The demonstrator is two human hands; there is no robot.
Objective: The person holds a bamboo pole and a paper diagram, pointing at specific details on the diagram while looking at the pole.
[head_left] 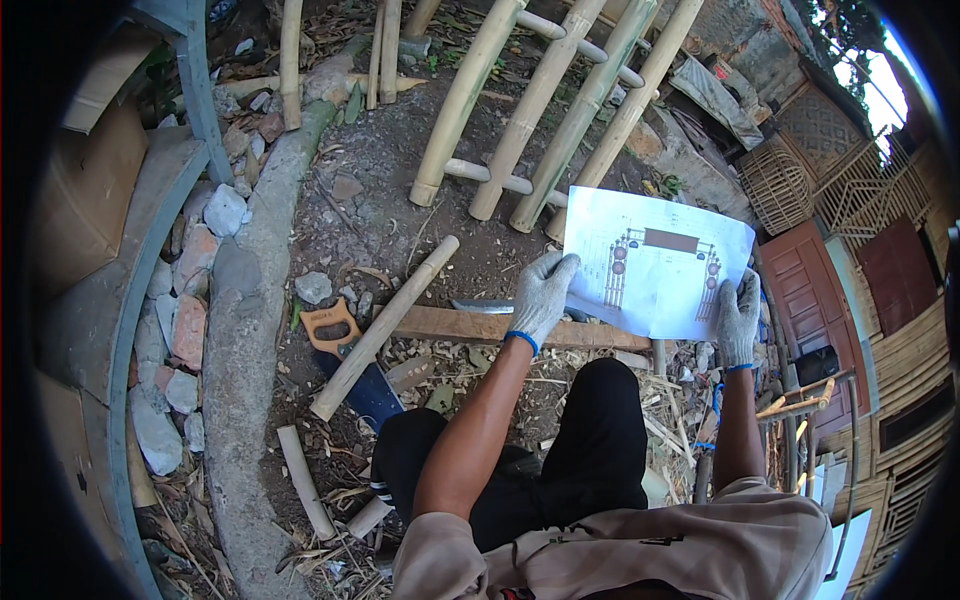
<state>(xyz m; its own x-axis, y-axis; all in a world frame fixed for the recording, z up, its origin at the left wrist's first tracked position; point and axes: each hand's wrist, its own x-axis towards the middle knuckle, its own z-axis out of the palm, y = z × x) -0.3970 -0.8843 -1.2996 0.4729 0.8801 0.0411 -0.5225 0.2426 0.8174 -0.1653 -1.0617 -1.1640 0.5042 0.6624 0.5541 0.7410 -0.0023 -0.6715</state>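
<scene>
Between my two gloved hands a white paper sheet is stretched out, printed with a drawing of a framed structure with a brown panel. My left hand, in a grey glove with a blue cuff, pinches the sheet's left edge. At its right edge my right hand, gloved the same way, grips it. Just beyond the paper stands or leans a bamboo frame of several thick poles joined by thin crosspieces. Below my left hand lies a wooden plank on the ground.
A handsaw with an orange handle lies left, partly under a loose bamboo pole. A shorter bamboo piece is nearer. Stone edging and rubble run along the left. Woven baskets and a reddish door are at right.
</scene>
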